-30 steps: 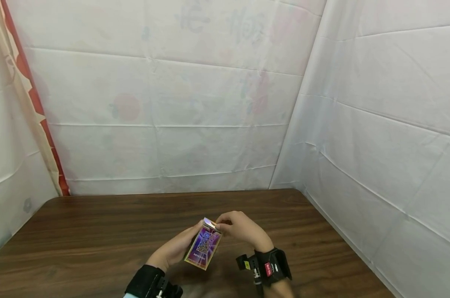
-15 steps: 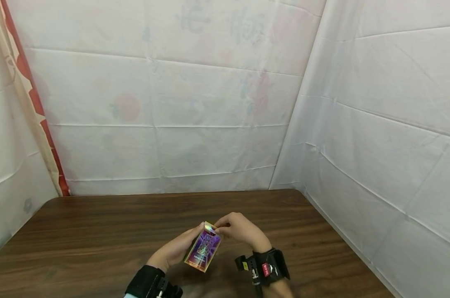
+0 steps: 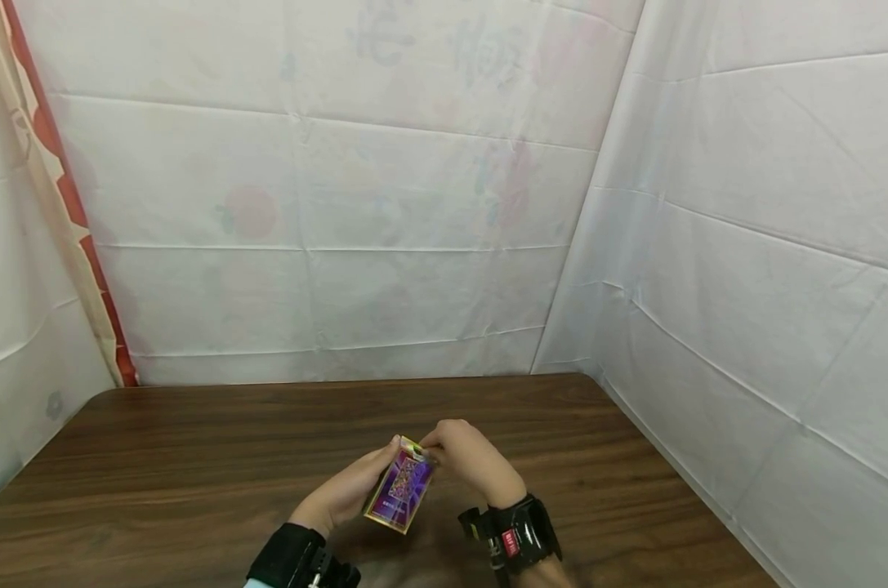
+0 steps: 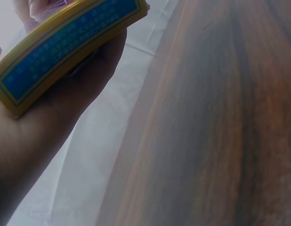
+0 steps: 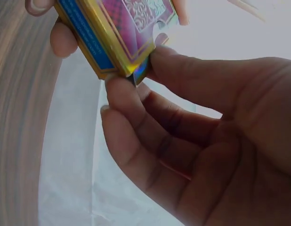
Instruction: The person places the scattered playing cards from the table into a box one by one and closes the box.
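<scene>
A small purple card box (image 3: 401, 492) with gold edges is tilted above the table, its printed front facing up. My left hand (image 3: 350, 492) grips it along its left side; in the left wrist view the box's blue side panel (image 4: 72, 49) lies across the palm. At the upper end, my right hand (image 3: 476, 461) pinches the box's end between thumb and fingers. The right wrist view shows the thumb (image 5: 183, 70) and index finger at a shiny end flap (image 5: 141, 70), which stands slightly apart from the box body. The flap's inner side is hidden.
The brown wood-grain table (image 3: 216, 465) spreads beneath both hands. White sheets (image 3: 414, 188) hang behind it and along both sides, with a red-edged curtain strip (image 3: 69, 196) at left. A black camera strap (image 3: 517, 535) circles the right wrist.
The end flap, raised a second ago, is now lower against the box. My right hand and wrist have shifted slightly left and turned. The left hand stays nearly still, holding the box.
</scene>
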Demonstrator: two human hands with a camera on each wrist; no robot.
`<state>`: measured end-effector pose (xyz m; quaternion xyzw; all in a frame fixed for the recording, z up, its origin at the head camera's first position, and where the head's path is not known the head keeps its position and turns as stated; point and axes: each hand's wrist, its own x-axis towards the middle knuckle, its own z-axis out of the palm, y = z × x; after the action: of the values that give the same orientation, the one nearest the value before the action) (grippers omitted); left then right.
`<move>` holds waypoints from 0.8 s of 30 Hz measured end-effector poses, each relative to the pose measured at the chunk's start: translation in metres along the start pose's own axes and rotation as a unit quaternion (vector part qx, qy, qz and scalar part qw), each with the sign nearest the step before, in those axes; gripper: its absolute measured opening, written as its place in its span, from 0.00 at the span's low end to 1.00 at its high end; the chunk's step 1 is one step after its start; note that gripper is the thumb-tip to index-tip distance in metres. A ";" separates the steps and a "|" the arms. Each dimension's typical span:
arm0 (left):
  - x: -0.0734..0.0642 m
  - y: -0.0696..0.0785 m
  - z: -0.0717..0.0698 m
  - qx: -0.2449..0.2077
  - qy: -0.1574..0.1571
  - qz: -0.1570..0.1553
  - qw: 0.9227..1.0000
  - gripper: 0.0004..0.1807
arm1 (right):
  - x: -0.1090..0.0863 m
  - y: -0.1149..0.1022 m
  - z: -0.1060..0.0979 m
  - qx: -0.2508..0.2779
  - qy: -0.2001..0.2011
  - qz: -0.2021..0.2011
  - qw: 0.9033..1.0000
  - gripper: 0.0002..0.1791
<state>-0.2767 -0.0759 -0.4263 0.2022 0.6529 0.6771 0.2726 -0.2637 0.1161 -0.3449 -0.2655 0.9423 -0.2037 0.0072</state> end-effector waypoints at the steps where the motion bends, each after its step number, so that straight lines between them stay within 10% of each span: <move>1: 0.000 0.000 0.000 -0.004 -0.002 0.001 1.000 0.44 | 0.000 -0.001 0.001 -0.011 0.001 0.002 1.000 0.09; 24: 0.000 0.003 -0.001 -0.024 0.014 0.007 1.000 0.44 | -0.006 -0.024 0.008 -0.164 0.057 -0.016 0.985 0.09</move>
<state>-0.2776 -0.0769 -0.4230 0.1909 0.6391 0.6967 0.2640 -0.2452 0.0976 -0.3430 -0.2661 0.9574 -0.0609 -0.0940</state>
